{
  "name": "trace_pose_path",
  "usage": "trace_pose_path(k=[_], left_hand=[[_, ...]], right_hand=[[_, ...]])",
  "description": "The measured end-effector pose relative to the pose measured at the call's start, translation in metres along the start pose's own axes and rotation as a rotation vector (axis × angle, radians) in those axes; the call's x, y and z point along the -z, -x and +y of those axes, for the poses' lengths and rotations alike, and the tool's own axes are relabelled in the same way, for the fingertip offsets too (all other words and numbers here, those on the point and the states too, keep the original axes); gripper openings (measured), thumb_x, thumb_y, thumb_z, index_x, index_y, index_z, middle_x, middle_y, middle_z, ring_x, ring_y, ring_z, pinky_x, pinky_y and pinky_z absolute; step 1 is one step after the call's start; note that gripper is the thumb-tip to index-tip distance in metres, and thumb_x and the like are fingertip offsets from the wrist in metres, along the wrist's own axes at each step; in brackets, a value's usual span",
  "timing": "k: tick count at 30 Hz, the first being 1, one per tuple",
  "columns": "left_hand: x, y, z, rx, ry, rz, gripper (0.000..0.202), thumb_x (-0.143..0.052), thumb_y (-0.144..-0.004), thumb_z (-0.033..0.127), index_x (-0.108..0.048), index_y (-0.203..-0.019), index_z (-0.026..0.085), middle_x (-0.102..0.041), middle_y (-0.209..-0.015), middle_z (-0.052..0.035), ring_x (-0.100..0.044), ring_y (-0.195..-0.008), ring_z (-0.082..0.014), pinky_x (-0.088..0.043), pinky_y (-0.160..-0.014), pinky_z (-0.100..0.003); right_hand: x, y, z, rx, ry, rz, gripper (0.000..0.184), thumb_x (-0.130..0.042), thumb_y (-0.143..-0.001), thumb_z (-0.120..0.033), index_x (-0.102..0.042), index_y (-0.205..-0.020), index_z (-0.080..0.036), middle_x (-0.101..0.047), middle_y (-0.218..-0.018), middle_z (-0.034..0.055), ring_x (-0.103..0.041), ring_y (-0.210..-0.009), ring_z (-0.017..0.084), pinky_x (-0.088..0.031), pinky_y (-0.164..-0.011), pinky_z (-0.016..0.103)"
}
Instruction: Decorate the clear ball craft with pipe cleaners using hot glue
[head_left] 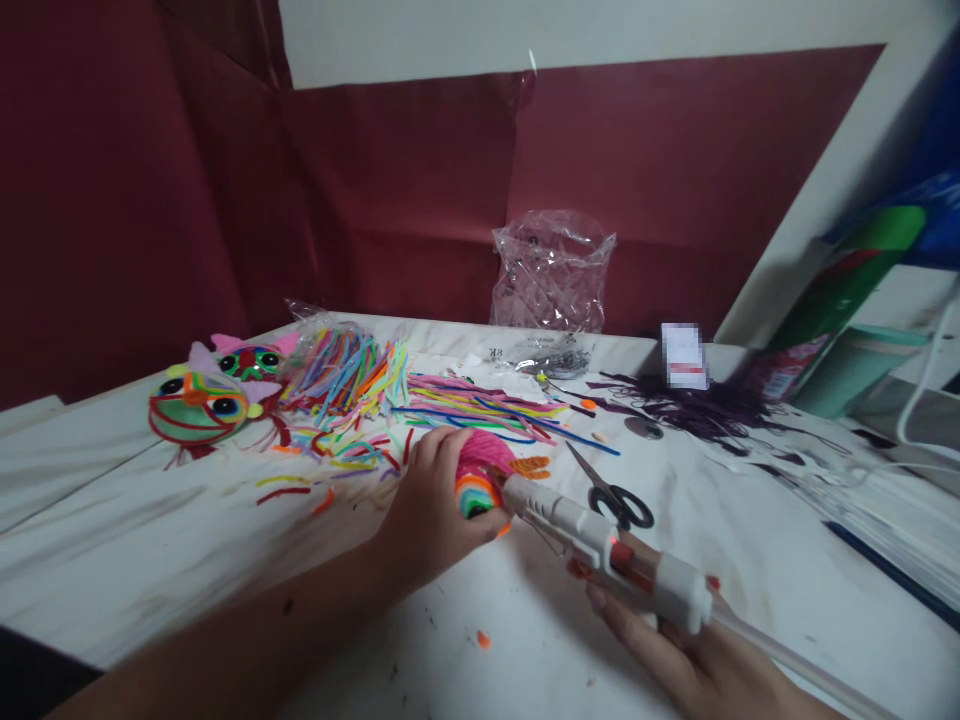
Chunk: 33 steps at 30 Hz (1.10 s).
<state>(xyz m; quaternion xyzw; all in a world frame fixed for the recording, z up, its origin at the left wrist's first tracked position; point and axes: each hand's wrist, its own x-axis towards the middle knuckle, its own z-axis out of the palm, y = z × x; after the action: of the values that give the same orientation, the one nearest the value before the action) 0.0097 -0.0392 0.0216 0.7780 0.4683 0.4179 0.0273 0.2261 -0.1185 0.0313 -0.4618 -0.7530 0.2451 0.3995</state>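
Observation:
My left hand [431,500] is closed around a pink craft piece [486,455] with a rainbow-striped eye patch, holding it just above the white table. In my right hand [667,640] is a white hot glue gun [570,525], a glue stick trailing from its back end. The gun's nozzle meets the craft piece near its striped patch; whether glue is coming out I cannot tell. Orange pipe-cleaner loops [531,467] lie at the right side of the pink piece. Black-handled scissors [619,500] rest behind the gun.
Colourful pipe cleaners [345,370] spread across the table's back left, beside decorated face-like crafts [196,408]. A clear plastic bag [553,275] stands against the dark red wall covering. Dark purple strands [690,405] and a green container [862,370] are at the right.

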Motion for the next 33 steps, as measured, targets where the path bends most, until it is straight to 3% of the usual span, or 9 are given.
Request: trace_pose_path(k=[9, 17, 24, 33], left_hand=[[-0.002, 0.0, 0.002, -0.053, -0.026, 0.009, 0.069, -0.071, -0.064, 0.032, -0.042, -0.125, 0.016, -0.048, -0.122, -0.0159, -0.046, -0.12, -0.0316, -0.041, -0.102, -0.05], [-0.001, 0.0, 0.0, 0.026, 0.004, 0.004, 0.069, -0.072, -0.065, 0.036, -0.042, -0.124, 0.018, -0.048, -0.123, -0.0147, -0.047, -0.119, -0.0313, -0.041, -0.102, -0.05], [-0.002, -0.001, 0.003, -0.015, -0.001, 0.001, 0.068, -0.071, -0.064, 0.032, -0.043, -0.124, 0.018, -0.047, -0.122, -0.0151, -0.046, -0.12, -0.0323, -0.04, -0.102, -0.051], [-0.002, 0.0, 0.004, 0.007, -0.011, 0.008, 0.068, -0.071, -0.065, 0.034, -0.043, -0.124, 0.016, -0.048, -0.122, -0.0158, -0.046, -0.118, -0.0315, -0.041, -0.101, -0.05]], right_hand=[[0.002, -0.001, -0.002, 0.005, 0.003, -0.017, 0.017, -0.051, -0.086, -0.036, -0.058, -0.076, -0.025, -0.062, -0.061, 0.0007, -0.059, -0.053, 0.017, -0.053, -0.049, 0.026], [-0.002, 0.002, 0.002, 0.004, -0.011, 0.035, 0.016, -0.052, -0.086, -0.036, -0.056, -0.075, -0.025, -0.064, -0.062, 0.0005, -0.062, -0.053, 0.018, -0.054, -0.049, 0.025], [0.008, -0.001, -0.011, -0.004, -0.01, -0.045, 0.02, -0.047, -0.089, -0.036, -0.059, -0.078, -0.025, -0.066, -0.066, 0.0023, -0.063, -0.057, 0.018, -0.056, -0.054, 0.026], [0.003, -0.001, -0.005, -0.005, 0.003, -0.031, 0.019, -0.05, -0.087, -0.035, -0.055, -0.073, -0.024, -0.062, -0.061, 0.0005, -0.059, -0.052, 0.016, -0.053, -0.049, 0.026]])
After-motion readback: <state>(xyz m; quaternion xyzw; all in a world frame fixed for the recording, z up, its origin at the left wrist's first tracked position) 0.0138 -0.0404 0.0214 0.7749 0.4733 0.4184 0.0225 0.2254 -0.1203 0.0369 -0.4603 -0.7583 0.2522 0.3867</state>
